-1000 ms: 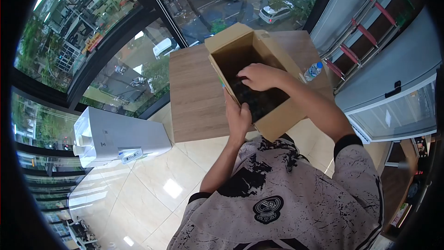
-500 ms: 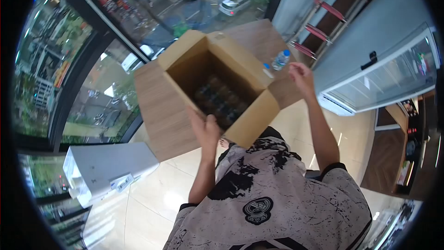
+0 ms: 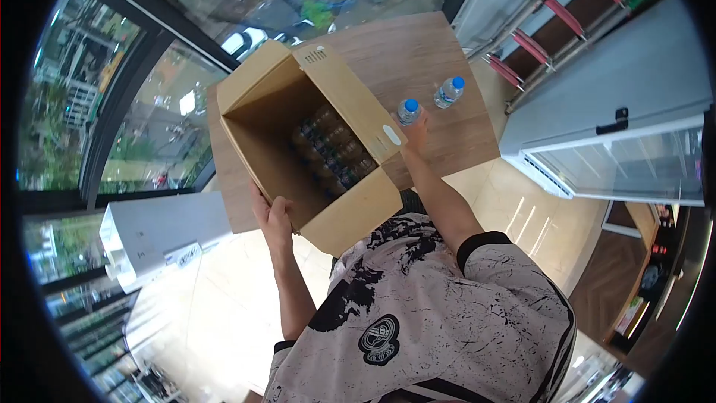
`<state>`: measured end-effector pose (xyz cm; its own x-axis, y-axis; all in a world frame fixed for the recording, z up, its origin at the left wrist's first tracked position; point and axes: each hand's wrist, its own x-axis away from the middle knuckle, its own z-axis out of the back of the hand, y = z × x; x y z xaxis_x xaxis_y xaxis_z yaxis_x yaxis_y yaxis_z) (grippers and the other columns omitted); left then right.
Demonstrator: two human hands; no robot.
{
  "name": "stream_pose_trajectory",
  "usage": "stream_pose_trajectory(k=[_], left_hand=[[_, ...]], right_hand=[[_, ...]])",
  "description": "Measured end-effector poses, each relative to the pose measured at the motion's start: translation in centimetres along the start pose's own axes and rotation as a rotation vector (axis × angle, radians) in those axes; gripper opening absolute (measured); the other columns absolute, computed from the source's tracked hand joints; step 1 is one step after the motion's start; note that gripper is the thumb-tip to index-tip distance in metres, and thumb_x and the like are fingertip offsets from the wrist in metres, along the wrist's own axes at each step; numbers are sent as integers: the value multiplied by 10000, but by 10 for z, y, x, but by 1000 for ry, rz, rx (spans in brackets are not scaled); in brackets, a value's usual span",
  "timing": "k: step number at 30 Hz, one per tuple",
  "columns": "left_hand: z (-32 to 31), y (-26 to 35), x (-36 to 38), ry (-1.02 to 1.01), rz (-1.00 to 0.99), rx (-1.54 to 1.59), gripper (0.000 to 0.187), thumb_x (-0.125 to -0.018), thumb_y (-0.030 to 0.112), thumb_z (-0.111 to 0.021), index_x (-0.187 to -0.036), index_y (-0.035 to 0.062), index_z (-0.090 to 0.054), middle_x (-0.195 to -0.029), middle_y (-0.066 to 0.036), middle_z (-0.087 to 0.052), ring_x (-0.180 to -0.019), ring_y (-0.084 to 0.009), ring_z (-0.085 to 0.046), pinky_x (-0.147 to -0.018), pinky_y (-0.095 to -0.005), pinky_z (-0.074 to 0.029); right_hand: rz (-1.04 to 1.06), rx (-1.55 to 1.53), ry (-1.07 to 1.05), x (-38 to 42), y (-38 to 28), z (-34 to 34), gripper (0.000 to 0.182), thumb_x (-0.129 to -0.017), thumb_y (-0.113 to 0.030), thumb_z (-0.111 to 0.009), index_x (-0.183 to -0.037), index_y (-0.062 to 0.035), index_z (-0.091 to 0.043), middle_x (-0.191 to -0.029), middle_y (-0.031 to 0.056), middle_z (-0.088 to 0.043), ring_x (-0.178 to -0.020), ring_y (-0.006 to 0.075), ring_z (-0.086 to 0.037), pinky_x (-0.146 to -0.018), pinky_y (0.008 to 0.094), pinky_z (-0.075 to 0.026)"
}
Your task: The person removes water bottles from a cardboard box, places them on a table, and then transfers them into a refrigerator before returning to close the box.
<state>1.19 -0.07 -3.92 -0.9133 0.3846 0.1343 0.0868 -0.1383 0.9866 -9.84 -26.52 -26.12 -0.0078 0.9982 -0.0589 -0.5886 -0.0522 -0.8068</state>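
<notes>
An open cardboard box (image 3: 349, 221) sits tilted on the wooden table, its flaps folded outward. Several clear plastic bottles (image 3: 335, 145) lie in rows inside it, partly in shadow. My left hand (image 3: 274, 218) grips the box's near left edge, thumb over the rim. Just beyond the right flap, my right hand (image 3: 418, 133) is closed around the lower part of a blue-capped water bottle (image 3: 407, 110); some of its fingers are hidden. A second blue-capped water bottle (image 3: 449, 93) stands upright on the table, a little farther right.
The wooden table (image 3: 403, 52) stands against large windows. To the right are a ladder with red steps (image 3: 531, 46) and a glass-fronted fridge (image 3: 623, 160) with its door open. A white box-shaped unit (image 3: 164, 235) stands left of the table.
My right hand has come down and in toward the box, onto the nearer bottle. My left hand still holds the box's edge. The whole view has shifted with my head.
</notes>
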Motion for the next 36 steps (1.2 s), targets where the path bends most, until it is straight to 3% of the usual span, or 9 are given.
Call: stream_pose_trajectory(k=[7, 9, 12, 17, 21, 24, 26, 32, 36], left_hand=[[-7, 2, 5, 80, 60, 25, 611, -696, -18, -435, -1306, 16, -418, -952, -44, -555, -739, -92, -490, -584, -207, -399], [-13, -1, 5, 118, 24, 21, 593, -704, 9, -441, -1297, 13, -435, -956, -41, -560, -728, -81, -483, -582, -204, -391], [-15, -1, 2, 97, -81, 59, 647, -698, -2, -447, -1343, 8, -402, -924, -40, -562, -675, -70, -476, -539, -200, -378], [-16, -5, 0, 85, -40, 69, 768, -614, -51, -430, -1378, -23, -363, -1265, -137, -511, -1144, -185, -473, -911, -238, -394], [-16, -3, 0, 49, -60, 105, 721, -667, -42, -481, -1378, -27, -360, -1284, -136, -502, -1171, -199, -472, -936, -254, -388], [-20, -2, 8, 148, -80, 221, 628, -793, 68, -622, -1360, -38, -372, -1289, -173, -510, -1185, -245, -493, -971, -305, -386], [-14, 2, 25, 229, -140, 30, 639, -804, 132, -661, -1349, -43, -378, -1281, -200, -513, -1184, -266, -502, -974, -328, -390], [-1, 19, 74, 219, -168, -229, 667, -779, 170, -741, -1334, -18, -423, -1255, -225, -538, -1178, -276, -517, -991, -362, -391], [2, 11, 80, 71, -138, -260, 649, -793, 181, -724, -1335, -14, -424, -1322, -218, -493, -1227, -291, -487, -1011, -373, -378]], right_hand=[[-73, 21, -229, -46, -4, 60, 649, -692, -310, -800, -1197, -27, -504, -1117, 144, -614, -883, 315, -641, -793, 398, -497], [176, -614, -261, -73, -4, 78, 584, -724, -212, -776, -1195, -7, -497, -1117, 152, -604, -960, 274, -622, -854, 391, -482], [274, -909, -312, -92, -88, 132, 619, -726, -145, -766, -1232, 5, -442, -1115, 187, -588, -1063, 273, -570, -940, 412, -442], [673, -1175, -984, -102, -217, 187, 740, -661, -297, -821, -1203, -1, -414, -1097, 218, -595, -989, 282, -611, -946, 453, -454], [731, -649, -1354, -56, -291, 189, 768, -589, -285, -871, -1154, -8, -431, -974, 151, -635, -888, 198, -623, -850, 329, -493], [1163, -374, -1140, -24, -307, 156, 693, -564, -237, -874, -1090, -14, -482, -870, 62, -626, -815, 143, -599, -775, 273, -480], [1160, -112, -1471, -5, -324, 142, 608, -558, -231, -867, -1018, -21, -530, -814, 17, -590, -769, 133, -578, -740, 290, -468], [1047, 242, -1794, 18, -315, 86, 606, -515, -208, -865, -1016, -34, -573, -910, 66, -633, -808, 161, -615, -737, 296, -484], [1418, 827, -1694, 30, -288, 35, 663, -470, -292, -836, -1042, -28, -629, -973, 168, -660, -880, 325, -639, -776, 372, -509]])
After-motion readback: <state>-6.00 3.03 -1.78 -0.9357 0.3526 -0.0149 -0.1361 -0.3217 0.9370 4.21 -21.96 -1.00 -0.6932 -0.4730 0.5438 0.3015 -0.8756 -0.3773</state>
